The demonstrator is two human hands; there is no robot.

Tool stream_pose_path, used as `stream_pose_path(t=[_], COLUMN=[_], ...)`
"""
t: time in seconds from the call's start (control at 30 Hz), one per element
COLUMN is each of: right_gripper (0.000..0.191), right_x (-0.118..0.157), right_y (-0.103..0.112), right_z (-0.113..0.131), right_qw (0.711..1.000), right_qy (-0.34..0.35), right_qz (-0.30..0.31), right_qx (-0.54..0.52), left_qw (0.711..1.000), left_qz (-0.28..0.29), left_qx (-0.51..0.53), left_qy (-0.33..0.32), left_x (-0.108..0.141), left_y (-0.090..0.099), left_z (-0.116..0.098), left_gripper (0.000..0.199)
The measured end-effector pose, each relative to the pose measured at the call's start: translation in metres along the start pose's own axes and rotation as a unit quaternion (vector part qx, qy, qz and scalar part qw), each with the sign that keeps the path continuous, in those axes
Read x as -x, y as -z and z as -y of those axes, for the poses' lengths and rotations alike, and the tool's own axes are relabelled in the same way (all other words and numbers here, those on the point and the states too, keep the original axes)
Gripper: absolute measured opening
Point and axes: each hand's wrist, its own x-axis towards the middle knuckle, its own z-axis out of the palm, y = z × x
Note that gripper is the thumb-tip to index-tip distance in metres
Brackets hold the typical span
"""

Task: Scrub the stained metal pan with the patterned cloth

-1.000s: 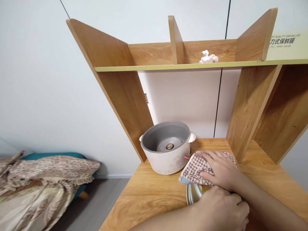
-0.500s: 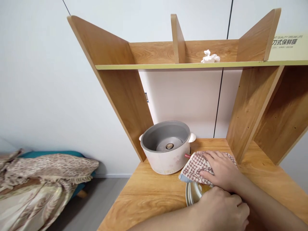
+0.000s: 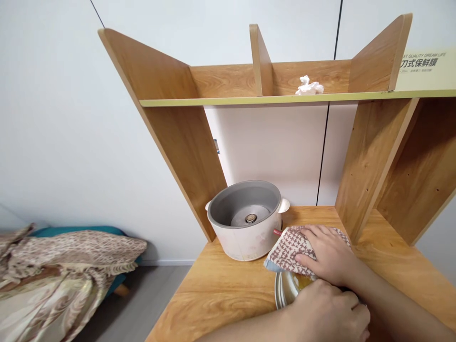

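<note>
My left hand (image 3: 326, 306) is curled into a closed grip over a round lid (image 3: 283, 290) with a silvery ringed rim, low on the wooden desk. The part of the lid under the fingers is hidden. Over the lid's far side lies a folded brown-and-white patterned cloth (image 3: 290, 247) with a pale blue edge and a red tag. My right hand (image 3: 327, 254) holds this cloth from above, thumb and fingers pressed onto it. Just left of the cloth stands a white electric cooker base (image 3: 245, 240), its grey inside showing a round metal plate and centre button.
A wooden shelf (image 3: 228, 101) spans the desk (image 3: 206, 289), with upright panels at both sides. Crumpled white tissue (image 3: 309, 86) and a pale printed box (image 3: 427, 71) sit on it. At the lower left, a patterned blanket (image 3: 78, 251) drapes over teal furniture.
Hands, cloth and lid keep almost the same place. The whole view has shifted very slightly.
</note>
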Motion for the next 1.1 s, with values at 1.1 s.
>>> stream_pose_path(t=[1.1], right_gripper=[0.061], right_x=[-0.001], right_y=[0.001], right_z=[0.002], right_qw=[0.998], right_qy=[-0.065], right_qz=[0.012], right_qx=[0.024], left_qw=[0.999], left_qz=[-0.029], left_qx=[-0.01], left_qy=[0.021], left_x=[0.0], left_y=[0.0], left_z=[-0.003], left_gripper=[0.049])
